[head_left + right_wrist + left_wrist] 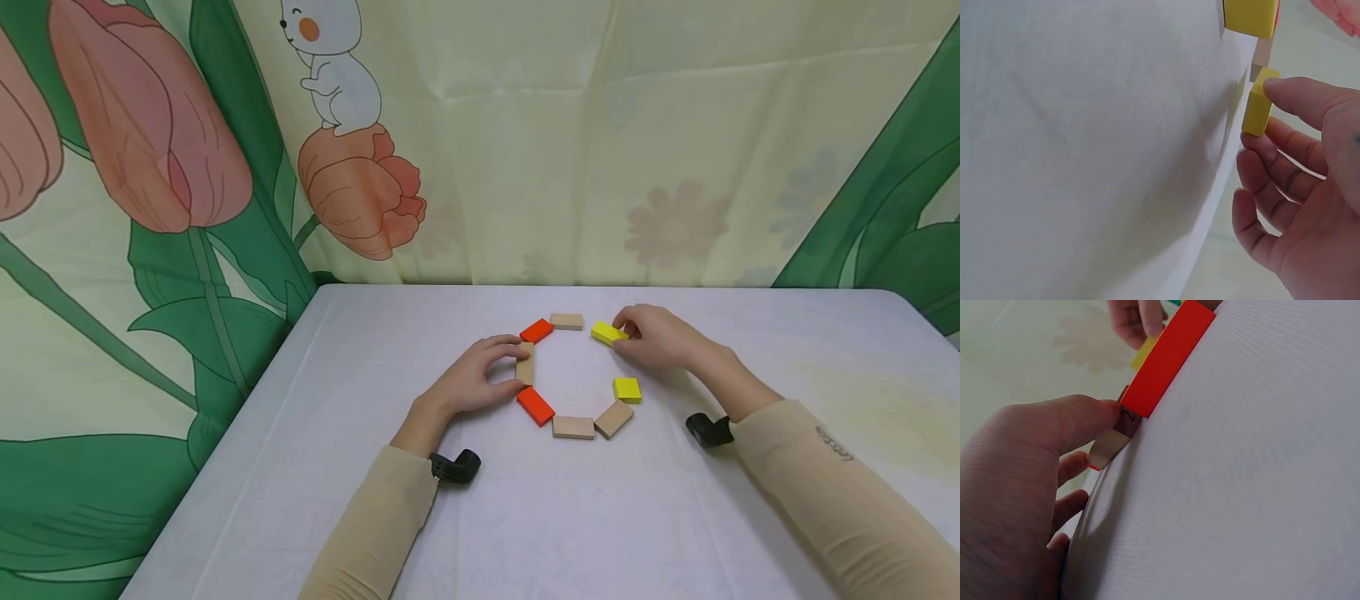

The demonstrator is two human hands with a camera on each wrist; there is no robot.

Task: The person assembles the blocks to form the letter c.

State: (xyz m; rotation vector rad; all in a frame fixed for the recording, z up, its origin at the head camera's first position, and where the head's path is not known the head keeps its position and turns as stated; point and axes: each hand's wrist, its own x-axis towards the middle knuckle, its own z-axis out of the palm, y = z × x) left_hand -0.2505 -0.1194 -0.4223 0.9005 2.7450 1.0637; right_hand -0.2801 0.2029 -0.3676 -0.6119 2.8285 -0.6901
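Observation:
Small rectangular blocks stand in a ring on the white-covered table. At the ring's left side my left hand (474, 377) pinches a plain wooden block (526, 371) by its ends, thumb at the near end. A red block (536, 331) adjoins its far end, another red block (536, 406) its near end. At the far right of the ring, my right hand (658, 337) holds a yellow block (1257, 112) between thumb and fingers. Nearer me is a second yellow block (627, 390), touching a slanted wooden block (614, 419).
One wooden block (566, 321) lies at the back of the ring, another wooden block (573, 427) at the front. The white tablecloth (570, 517) spreads around them. Behind the table hangs a flower-printed curtain (525, 167). A black camera (457, 467) sits at the left wrist.

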